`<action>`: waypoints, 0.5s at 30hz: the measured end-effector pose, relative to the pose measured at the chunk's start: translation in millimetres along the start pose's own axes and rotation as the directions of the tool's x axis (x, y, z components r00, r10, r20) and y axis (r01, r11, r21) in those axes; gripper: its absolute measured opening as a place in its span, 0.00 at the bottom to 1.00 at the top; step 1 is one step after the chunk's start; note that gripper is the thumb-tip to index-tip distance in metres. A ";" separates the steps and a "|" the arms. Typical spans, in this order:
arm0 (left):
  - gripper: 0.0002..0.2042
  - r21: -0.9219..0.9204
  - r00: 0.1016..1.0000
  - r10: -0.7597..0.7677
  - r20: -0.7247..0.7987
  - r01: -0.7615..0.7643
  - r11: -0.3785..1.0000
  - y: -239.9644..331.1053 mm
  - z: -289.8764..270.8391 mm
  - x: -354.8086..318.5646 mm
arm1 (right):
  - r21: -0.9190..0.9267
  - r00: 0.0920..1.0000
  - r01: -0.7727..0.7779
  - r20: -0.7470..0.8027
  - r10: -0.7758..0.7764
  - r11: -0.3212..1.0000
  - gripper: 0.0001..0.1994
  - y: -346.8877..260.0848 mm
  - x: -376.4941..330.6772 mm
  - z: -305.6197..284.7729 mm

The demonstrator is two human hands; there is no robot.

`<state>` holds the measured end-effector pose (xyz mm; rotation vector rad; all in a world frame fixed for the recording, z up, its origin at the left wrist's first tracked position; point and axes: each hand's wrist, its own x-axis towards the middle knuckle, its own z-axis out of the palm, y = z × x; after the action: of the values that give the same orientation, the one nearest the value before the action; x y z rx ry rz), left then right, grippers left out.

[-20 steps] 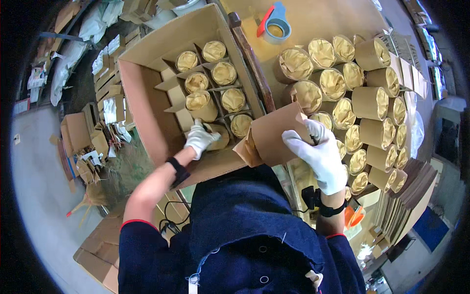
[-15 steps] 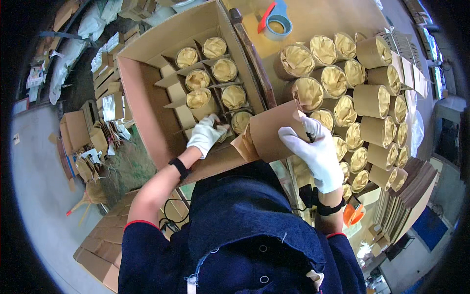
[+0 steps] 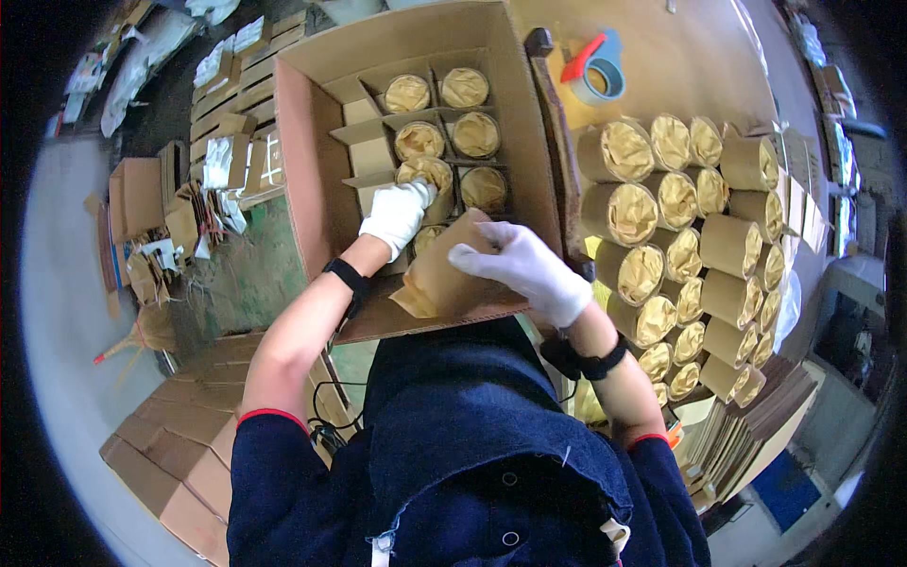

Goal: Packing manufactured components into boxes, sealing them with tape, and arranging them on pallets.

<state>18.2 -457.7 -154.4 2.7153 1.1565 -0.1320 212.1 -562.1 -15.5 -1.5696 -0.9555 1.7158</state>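
Observation:
An open cardboard box [image 3: 307, 151] with divider cells holds several paper-wrapped brown cylinders [image 3: 477, 134]. My right hand [image 3: 524, 269], in a white glove, grips a brown paper-wrapped cylinder [image 3: 444, 279] lying tilted over the box's near edge. My left hand [image 3: 397, 215], also gloved, rests inside the box on the dividers next to a wrapped cylinder [image 3: 430, 175]. Black bands sit on both wrists.
Several more wrapped cylinders [image 3: 661, 246] lie in rows on the brown table [image 3: 680, 66] to the right. A tape dispenser [image 3: 595, 71] sits at the table's far side. Flat cardboard stacks [image 3: 179, 454] and paper scraps lie on the floor to the left.
Both hands have shifted left toward the box. The cylinder in my right hand has moved from beside the box to over its near cells.

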 end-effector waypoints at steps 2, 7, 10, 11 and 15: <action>0.08 -0.068 0.999 -0.049 0.024 0.050 0.996 1.8 -12.0 -2.4 | 0.066 0.963 -0.136 0.243 0.116 0.989 0.21 -5.5 20.0 18.8; 0.13 -0.358 0.830 0.077 0.552 0.152 0.921 -16.7 -6.1 9.0 | -0.058 0.903 -0.175 0.390 0.184 0.983 0.16 24.8 59.8 64.8; 0.11 -0.427 0.991 -0.093 0.092 0.124 0.896 -46.7 -31.0 3.7 | 0.011 0.864 -0.281 0.438 0.248 0.960 0.13 34.7 79.7 84.3; 0.12 -0.817 0.969 -0.246 0.039 0.172 0.550 -50.4 -60.6 -4.9 | 0.013 0.875 -0.282 0.413 0.252 0.959 0.13 35.3 85.5 90.2; 0.16 -0.991 0.825 -0.565 0.003 0.079 0.109 -66.5 -158.4 -60.2 | -0.414 0.939 0.129 0.343 0.023 0.901 0.15 67.0 115.4 125.7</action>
<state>-70.1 -422.5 0.8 1.2288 1.2531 0.8708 76.9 -515.9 -130.5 -1.5070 -1.6353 1.8606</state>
